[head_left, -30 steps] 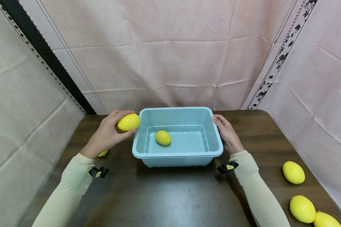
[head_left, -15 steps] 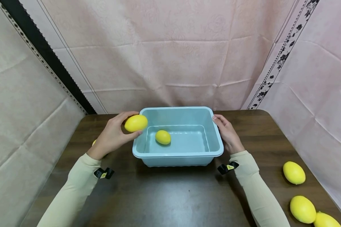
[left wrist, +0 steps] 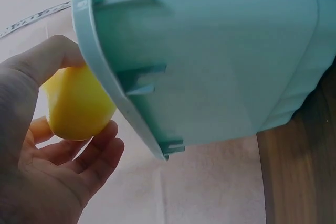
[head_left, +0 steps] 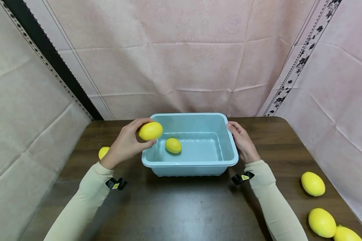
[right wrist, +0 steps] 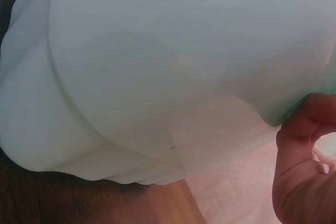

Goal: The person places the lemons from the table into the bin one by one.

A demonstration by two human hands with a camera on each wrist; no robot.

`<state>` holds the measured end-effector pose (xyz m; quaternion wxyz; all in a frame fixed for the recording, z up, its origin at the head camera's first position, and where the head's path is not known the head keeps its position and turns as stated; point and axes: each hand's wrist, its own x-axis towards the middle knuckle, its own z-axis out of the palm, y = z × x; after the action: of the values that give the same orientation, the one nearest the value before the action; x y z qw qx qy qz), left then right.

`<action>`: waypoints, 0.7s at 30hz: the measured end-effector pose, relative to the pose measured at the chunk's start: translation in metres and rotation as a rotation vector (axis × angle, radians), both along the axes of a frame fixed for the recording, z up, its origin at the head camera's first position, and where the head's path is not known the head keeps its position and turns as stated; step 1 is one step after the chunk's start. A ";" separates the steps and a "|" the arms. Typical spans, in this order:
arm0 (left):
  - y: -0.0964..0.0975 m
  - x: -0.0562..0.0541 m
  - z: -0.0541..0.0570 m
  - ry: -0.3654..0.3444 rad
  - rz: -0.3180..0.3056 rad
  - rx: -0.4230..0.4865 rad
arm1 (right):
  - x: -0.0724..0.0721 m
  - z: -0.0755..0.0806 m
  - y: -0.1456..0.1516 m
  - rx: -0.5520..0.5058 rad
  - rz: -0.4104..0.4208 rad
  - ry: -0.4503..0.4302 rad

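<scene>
My left hand [head_left: 124, 146] holds a yellow lemon [head_left: 151, 131] between thumb and fingers, above the left rim of a light blue plastic basin [head_left: 190, 164]. Seen from the left wrist, part of this lemon [left wrist: 79, 109] is hidden behind the basin's rim. Inside the basin, one lemon [head_left: 173, 145] lies on the bottom, left of centre. My right hand [head_left: 243, 144] grips the basin's right rim, thumb on top. The right wrist view shows that hand [right wrist: 304, 166] at the edge of the basin's outer wall [right wrist: 131, 77]; some fingers are hidden.
Partly behind my left wrist lies another lemon [head_left: 104, 152]. On the right side of the brown wooden table [head_left: 181, 207] are three lemons: one alone [head_left: 313, 183], and two near the corner [head_left: 321, 222] [head_left: 347, 233]. Pale cloth [head_left: 175, 60] hangs behind the table and along its sides.
My left hand has carried its lemon rightward, from beside the basin to over its left rim. The lemon behind my left wrist shows more now. My right hand has stayed on the rim.
</scene>
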<state>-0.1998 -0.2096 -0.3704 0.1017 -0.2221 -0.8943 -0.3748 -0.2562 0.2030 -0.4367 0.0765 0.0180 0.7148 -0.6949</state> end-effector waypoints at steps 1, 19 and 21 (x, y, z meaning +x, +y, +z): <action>0.001 0.000 0.000 0.000 -0.005 0.002 | 0.000 0.000 0.000 -0.003 -0.002 -0.001; 0.015 0.001 -0.004 0.014 -0.072 0.002 | 0.000 0.000 -0.001 -0.017 -0.003 -0.001; 0.016 0.001 -0.005 0.012 -0.076 -0.003 | -0.001 -0.001 -0.001 -0.018 -0.003 0.001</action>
<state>-0.1985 -0.1940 -0.3750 0.0924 -0.2581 -0.8851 -0.3760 -0.2570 0.2022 -0.4373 0.0752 0.0179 0.7085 -0.7014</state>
